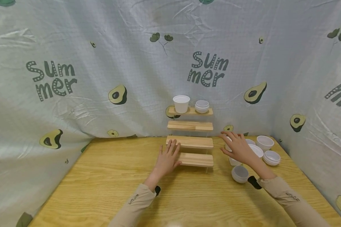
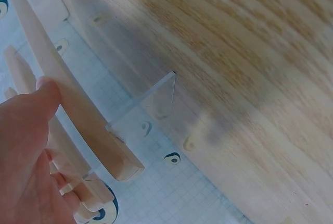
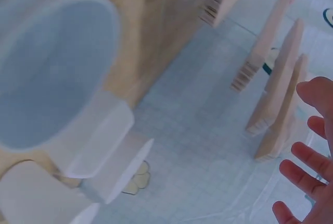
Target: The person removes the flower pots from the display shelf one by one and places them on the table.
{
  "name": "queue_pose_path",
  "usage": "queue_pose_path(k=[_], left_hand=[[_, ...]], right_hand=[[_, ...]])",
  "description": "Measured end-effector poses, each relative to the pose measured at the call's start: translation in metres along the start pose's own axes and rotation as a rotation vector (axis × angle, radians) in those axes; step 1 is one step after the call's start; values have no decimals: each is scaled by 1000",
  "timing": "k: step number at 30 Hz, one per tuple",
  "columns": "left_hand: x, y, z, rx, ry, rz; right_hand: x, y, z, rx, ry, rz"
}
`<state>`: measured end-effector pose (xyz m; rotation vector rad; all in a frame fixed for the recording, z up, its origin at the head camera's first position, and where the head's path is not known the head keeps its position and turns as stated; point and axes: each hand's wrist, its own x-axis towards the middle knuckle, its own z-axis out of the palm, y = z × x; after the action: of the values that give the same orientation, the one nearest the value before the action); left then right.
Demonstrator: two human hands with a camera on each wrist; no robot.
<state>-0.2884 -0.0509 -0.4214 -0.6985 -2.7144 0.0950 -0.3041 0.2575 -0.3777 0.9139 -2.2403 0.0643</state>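
Note:
A wooden tiered shelf [image 1: 197,160] with clear side panels stands against the cloth wall. My left hand [image 1: 165,161] lies over the left end of its lower boards, fingers extended; in the left wrist view the thumb touches the edge of the lowest board [image 2: 83,99]. On the top board sit a white cup [image 1: 182,104] and a small white bowl [image 1: 201,107]. My right hand [image 1: 240,149] holds nothing and hovers with spread fingers over white containers right of the shelf, partly hiding them. A round bowl [image 1: 240,174] stands nearest, below that hand; the right wrist view shows its wide mouth [image 3: 57,67].
At the right of the wooden table [image 1: 110,189] stand more white bowls, among them a deep one [image 1: 265,142] and a low one [image 1: 272,157]. A printed cloth [image 1: 147,72] hangs behind and along both sides.

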Motion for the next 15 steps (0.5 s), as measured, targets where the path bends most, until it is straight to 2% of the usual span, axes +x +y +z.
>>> queue_pose_path(k=[3,8,15], left_hand=[[0,0,0,4,4,-1],[0,0,-2,4,-4,-5],[0,0,-3,6,-17,-10]], right_hand=[[16,2,0,-25,20,2],[41,4,-5,-31,0,20],[65,9,-7,-44,11,19]])
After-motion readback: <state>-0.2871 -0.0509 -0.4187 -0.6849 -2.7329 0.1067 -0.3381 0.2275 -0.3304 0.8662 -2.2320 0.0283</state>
